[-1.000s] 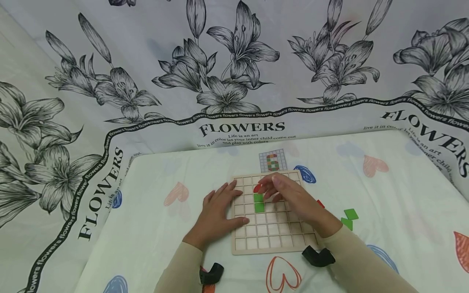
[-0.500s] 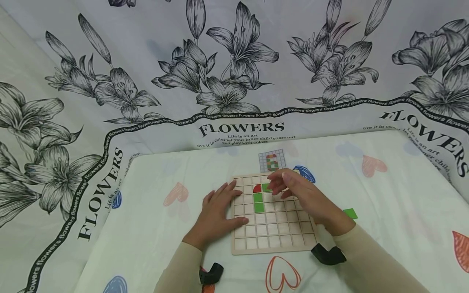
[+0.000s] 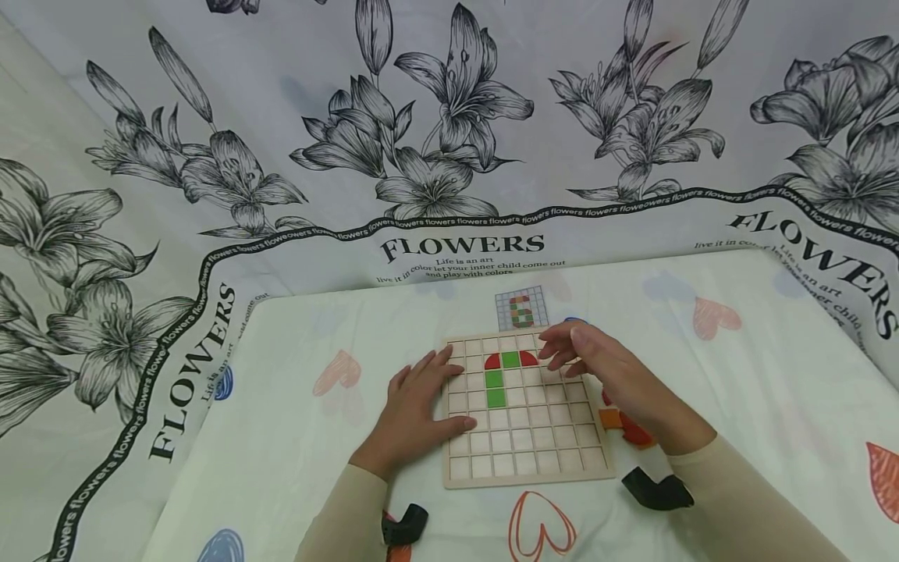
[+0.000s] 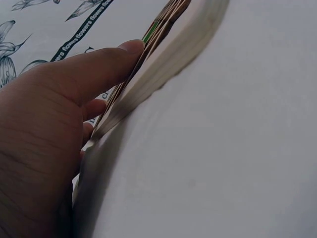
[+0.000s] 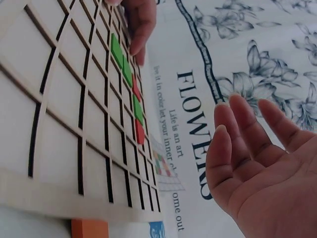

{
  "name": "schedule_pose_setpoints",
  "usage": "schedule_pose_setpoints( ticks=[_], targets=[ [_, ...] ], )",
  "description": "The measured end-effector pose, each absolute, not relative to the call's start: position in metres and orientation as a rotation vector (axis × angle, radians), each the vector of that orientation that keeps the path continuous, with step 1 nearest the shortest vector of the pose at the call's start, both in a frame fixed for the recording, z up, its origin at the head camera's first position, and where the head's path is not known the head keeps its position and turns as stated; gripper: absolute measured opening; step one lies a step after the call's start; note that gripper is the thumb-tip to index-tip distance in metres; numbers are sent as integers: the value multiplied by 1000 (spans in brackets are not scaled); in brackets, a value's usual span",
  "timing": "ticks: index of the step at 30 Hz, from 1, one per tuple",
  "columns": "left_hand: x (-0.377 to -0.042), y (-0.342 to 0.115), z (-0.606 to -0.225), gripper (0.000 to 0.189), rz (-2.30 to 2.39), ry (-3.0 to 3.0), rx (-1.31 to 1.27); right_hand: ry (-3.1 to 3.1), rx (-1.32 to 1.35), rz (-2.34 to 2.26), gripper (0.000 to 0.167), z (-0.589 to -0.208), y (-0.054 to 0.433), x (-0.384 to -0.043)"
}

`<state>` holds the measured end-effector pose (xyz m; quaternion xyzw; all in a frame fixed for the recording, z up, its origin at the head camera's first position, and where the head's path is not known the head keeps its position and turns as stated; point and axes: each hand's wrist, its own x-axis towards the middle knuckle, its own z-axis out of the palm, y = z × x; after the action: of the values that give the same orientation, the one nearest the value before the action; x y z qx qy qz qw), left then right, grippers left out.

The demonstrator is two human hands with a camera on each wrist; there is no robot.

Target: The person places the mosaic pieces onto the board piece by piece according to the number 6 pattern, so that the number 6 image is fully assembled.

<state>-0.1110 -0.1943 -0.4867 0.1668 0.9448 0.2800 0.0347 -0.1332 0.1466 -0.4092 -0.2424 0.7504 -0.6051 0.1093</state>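
A wooden grid board [image 3: 528, 442] lies on the table. Along its left edge rests my left hand [image 3: 417, 410], fingers spread over the frame and thumb at the lower cells. Green square tiles [image 3: 495, 378] stand in one column, topped by a red rounded tile [image 3: 493, 361]. To the right of that red one sit a green tile [image 3: 509, 359] and a second red rounded tile [image 3: 528, 358]. My right hand [image 3: 607, 375] hovers over the board's upper right, its fingers loosely bent and holding nothing, as the right wrist view confirms.
Behind the board lies a small pattern card [image 3: 521, 308] with a coloured figure on a grid. Beside the board's right edge are an orange block [image 3: 609, 419] and red pieces [image 3: 636, 431], partly under the right hand. A flower-printed cloth [image 3: 449, 156] hangs behind the table.
My right hand has drawn away to the right, uncovering the green tile and the second red tile. Orange and red pieces now show beside the board; the forearm covers the loose green ones.
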Motion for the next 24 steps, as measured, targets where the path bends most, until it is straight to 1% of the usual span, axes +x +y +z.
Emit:
schedule_pose_setpoints(
  ticks=[19,24],
  targets=[
    [-111,-194,-486,82,846,2903,494,2257,-772,-1790,39,-423,191,-127],
    [-110,-193,-486,83,842,2907,496,2289,-731,-1762,40,-426,200,-123]
  ],
)
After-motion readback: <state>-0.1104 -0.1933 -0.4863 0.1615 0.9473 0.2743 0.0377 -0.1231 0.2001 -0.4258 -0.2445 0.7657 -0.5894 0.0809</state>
